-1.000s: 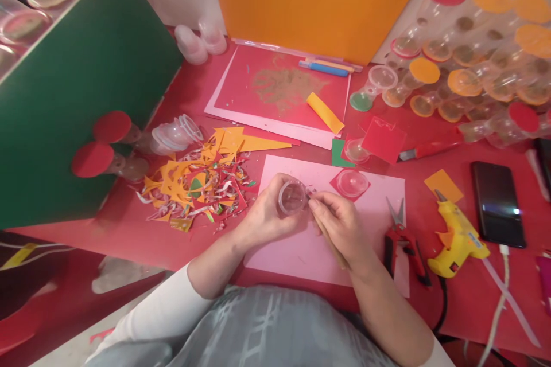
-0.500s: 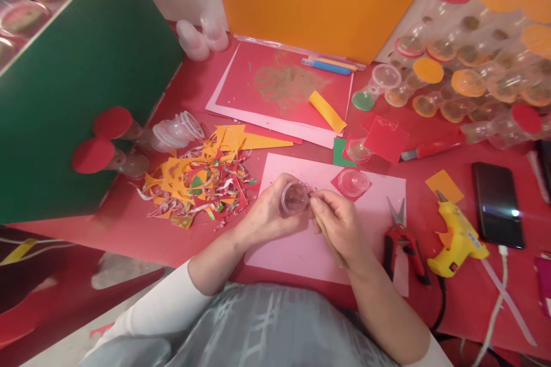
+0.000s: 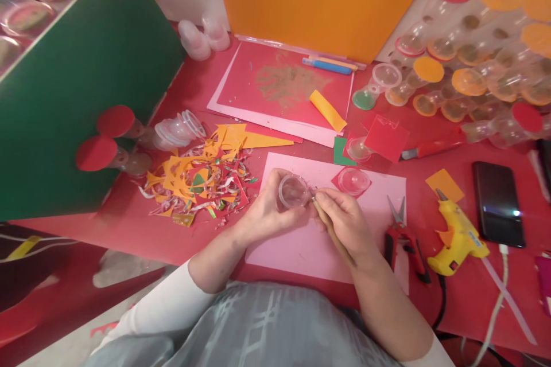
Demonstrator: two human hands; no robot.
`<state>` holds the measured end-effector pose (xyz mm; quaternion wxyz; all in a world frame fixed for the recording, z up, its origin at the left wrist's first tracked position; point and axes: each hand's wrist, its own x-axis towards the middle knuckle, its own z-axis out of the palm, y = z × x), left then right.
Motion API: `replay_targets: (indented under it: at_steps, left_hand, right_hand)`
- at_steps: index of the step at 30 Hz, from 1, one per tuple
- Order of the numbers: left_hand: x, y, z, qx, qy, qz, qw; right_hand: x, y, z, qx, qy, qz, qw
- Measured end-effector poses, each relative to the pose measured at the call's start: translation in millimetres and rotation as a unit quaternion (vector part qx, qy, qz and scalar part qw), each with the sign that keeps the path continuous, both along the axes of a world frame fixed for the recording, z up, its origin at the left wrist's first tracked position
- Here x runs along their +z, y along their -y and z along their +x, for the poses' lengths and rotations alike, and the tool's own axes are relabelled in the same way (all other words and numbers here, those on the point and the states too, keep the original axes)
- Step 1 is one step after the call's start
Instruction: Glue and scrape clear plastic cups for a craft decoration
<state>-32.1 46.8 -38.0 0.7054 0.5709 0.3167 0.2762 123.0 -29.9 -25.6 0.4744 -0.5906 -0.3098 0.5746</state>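
A small clear plastic cup [image 3: 294, 191] is gripped in my left hand [image 3: 272, 206], its round opening facing up toward me. My right hand [image 3: 344, 222] is closed on a thin tool with a wooden handle [image 3: 334, 235]. The tool's tip meets the right side of the cup's rim; its exact shape is too small to make out. Both hands are over a pink sheet [image 3: 297, 258]. Just beyond the right hand lies another clear cup [image 3: 353, 182] on a red paper square.
Paper scraps [image 3: 198, 178] pile up on the left. Red-handled shears [image 3: 404, 241], a yellow glue gun [image 3: 460, 235] with its cord and a phone [image 3: 498, 203] lie on the right. Joined clear cups [image 3: 473, 74] stack at the back right. A green board [image 3: 94, 86] stands left.
The cup has tilted slightly and shifted a little left in my left hand. My right hand has turned, and more of the wooden handle shows below it.
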Motion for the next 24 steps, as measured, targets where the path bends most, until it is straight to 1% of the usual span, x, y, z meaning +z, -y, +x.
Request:
replay_targets:
  at_steps: [4,6,11,17,24]
  left_hand:
    - [1.6,-0.8,-3.9,0.008,-0.033,0.001,0.999]
    - [1.9,-0.6,-5.0,0.009,-0.034,0.001,0.999]
    - [2.7,0.7,-5.1,0.031,-0.016,0.035,0.999]
    - [0.9,0.2,-2.4,0.035,-0.038,0.094,0.994]
    - [-0.5,0.3,2.0,0.061,-0.055,0.107,0.991]
  right_hand:
    - [2.1,1.0,-0.1,-0.002,0.037,0.011,0.999]
    - [3.5,0.9,-0.1,-0.004,0.048,0.008,0.999]
    - [3.5,-0.2,-0.1,-0.009,0.048,0.005,0.999]
    - [3.1,-2.1,-0.7,0.001,0.080,0.013,0.997]
    - [3.8,-1.9,-2.3,-0.004,0.084,0.011,0.996]
